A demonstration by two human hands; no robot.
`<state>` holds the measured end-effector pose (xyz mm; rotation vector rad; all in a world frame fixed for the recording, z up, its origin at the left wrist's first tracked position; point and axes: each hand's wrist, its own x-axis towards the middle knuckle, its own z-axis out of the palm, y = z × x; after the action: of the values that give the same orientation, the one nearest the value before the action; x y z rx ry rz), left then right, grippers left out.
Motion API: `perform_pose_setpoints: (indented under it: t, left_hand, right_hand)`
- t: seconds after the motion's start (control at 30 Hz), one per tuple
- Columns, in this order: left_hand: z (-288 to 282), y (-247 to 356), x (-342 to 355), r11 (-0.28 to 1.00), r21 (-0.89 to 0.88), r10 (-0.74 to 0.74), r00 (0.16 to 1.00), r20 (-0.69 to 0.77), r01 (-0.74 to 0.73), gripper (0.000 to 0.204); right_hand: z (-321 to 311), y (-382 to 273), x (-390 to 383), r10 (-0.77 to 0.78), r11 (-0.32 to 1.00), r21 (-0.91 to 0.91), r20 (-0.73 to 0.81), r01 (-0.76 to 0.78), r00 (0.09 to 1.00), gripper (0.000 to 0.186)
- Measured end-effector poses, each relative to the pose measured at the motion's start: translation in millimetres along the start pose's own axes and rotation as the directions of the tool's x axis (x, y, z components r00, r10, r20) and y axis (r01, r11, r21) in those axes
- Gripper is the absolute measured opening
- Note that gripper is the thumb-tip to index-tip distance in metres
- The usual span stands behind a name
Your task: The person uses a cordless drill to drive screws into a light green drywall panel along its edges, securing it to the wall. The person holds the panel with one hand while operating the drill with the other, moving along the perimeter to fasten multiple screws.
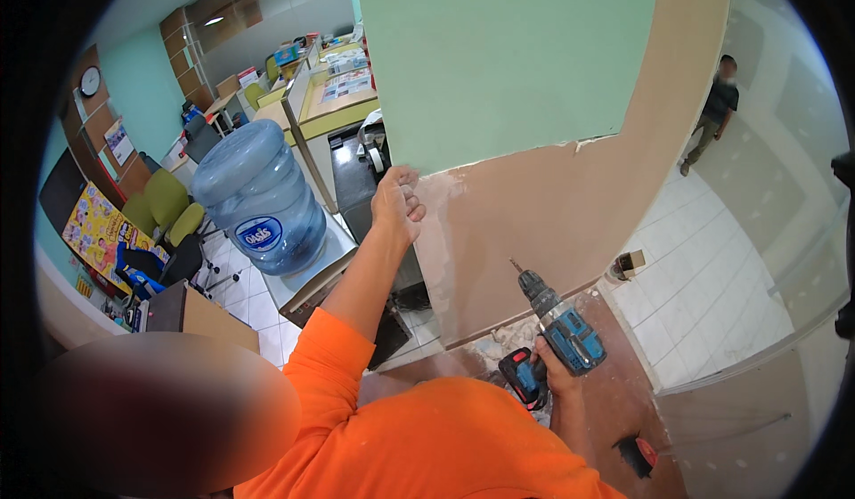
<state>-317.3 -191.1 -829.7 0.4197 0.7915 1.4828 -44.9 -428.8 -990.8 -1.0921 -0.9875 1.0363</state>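
Observation:
In my right hand (559,381) is a blue and black cordless drill (570,337), gripped by its handle. Its thin bit (515,265) points up toward the bare brown lower part of the wall (508,223), apart from it as far as I can tell. A black battery with red marks (525,379) sits at the drill's base. My left hand (397,203) is raised beside the wall's left edge, fingers curled in; whatever they hold, if anything, is hidden. Above the bare strip, the wall has a light green panel (508,53) with a ragged lower edge.
A large blue water bottle (263,200) stands on a dispenser at my left. Beyond are desks (338,98) and green chairs (169,196). Rubble (508,339) lies at the wall's foot. A small open box (630,263) sits right of it; a person (712,111) stands farther back.

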Motion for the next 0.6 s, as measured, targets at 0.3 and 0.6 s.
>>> perform_pose_setpoints:
  t: [0.3, 0.6]
  left_hand:
    - [12.9, -3.6, -2.3, 0.912, 0.38, 0.217, 0.968, -0.125, -0.156, 0.026]
    - [3.3, -3.1, -3.2, 0.994, -0.1, -0.027, 0.996, 0.087, 0.036, 0.034]
  right_hand:
    - [7.5, 3.3, -11.2, 0.081, 0.997, -0.004, -0.015, -0.082, 0.997, 0.013]
    - [14.4, 6.5, -16.1, 0.078, 0.997, 0.026, -0.011, -0.078, 0.997, 0.014]
